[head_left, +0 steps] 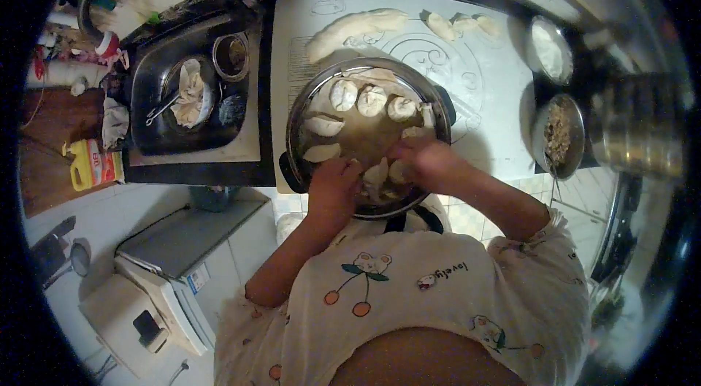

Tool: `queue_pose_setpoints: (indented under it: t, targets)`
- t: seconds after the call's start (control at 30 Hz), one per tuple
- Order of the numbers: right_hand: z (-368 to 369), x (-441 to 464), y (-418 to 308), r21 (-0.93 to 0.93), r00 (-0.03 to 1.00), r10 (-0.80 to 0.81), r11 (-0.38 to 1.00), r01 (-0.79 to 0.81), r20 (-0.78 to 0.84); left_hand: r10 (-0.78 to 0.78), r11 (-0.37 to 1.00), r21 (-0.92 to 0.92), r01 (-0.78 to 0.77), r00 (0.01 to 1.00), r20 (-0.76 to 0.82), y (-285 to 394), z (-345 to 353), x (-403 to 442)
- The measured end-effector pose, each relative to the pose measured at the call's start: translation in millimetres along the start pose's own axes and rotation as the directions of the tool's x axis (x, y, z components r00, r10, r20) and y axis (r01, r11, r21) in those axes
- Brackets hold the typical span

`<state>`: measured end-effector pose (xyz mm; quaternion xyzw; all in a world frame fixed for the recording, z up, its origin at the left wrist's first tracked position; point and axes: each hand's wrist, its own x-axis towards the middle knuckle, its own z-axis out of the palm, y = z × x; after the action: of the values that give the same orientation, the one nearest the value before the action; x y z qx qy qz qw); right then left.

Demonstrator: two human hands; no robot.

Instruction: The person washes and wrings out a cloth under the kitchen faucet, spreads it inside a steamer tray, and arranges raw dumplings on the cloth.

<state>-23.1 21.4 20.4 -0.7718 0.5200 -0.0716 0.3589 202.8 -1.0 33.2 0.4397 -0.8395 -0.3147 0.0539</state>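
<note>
A round metal pan (296,112) stands at the counter's front edge, with plump white dumplings (372,101) set in a ring along its inner wall. Both hands reach into its near half. My left hand (336,185) is at the near left, its fingers curled in beside a dumpling (375,173); what they pinch, if anything, is hidden. At the near right, my right hand (427,161) is bent downward and blurred, close to another dumpling (399,171). Its fingertips do not show clearly. On the left side of the pan lie two more dumplings (323,124).
On the white mat (496,94) lie a long roll of dough (358,32) and several dough pieces (464,24). To the right stand a bowl of white flour (549,50) and a bowl of filling (559,134). A black sink (164,141) with dishes is left.
</note>
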Motion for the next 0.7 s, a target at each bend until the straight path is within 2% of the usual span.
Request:
queue_pose_setpoints:
  t: [0.03, 0.1, 0.13, 0.2, 0.3, 0.4, 0.53, 0.63, 0.7]
  targets:
    - [0, -3, -7, -0.084, 0.998, 0.048, 0.995, -0.046, 0.029, 0.033, 0.999, 0.017, -0.034, 0.999, 0.035, 4, 0, 5]
    - [4, 1, -23, -0.255, 0.986, 0.149, 0.959, -0.125, 0.075, 0.144, 0.986, 0.085, -0.141, 0.989, -0.032, 6, 11, 13]
    - [12, 1, -22, -0.283, 0.988, 0.146, 0.951, -0.127, 0.046, 0.197, 0.975, 0.122, -0.188, 0.979, -0.062, 5, 17, 17]
    - [34, 2, -14, -0.332, 0.991, 0.136, 0.934, -0.132, -0.011, 0.186, 0.956, 0.231, -0.182, 0.983, 0.005, 6, 28, 25]
    - [46, 3, -9, -0.388, 0.975, 0.216, 0.896, -0.215, -0.041, 0.158, 0.928, 0.328, -0.179, 0.983, 0.09, 8, 37, 34]
    - [45, 0, -8, -0.333, 0.921, 0.389, 0.868, -0.369, -0.009, 0.093, 0.922, 0.369, -0.117, 0.992, 0.081, 9, 45, 37]
    - [45, -5, -9, -0.283, 0.931, 0.346, 0.887, -0.364, -0.112, 0.006, 0.918, 0.393, -0.058, 0.991, 0.133, 13, 44, 41]
    - [47, -6, -7, -0.254, 0.931, 0.334, 0.897, -0.363, -0.149, 0.088, 0.936, 0.341, -0.09, 0.996, 0.021, 9, 51, 40]
    - [49, -6, -5, -0.24, 0.928, 0.345, 0.898, -0.369, -0.137, 0.084, 0.935, 0.341, -0.094, 0.995, 0.044, 8, 51, 43]
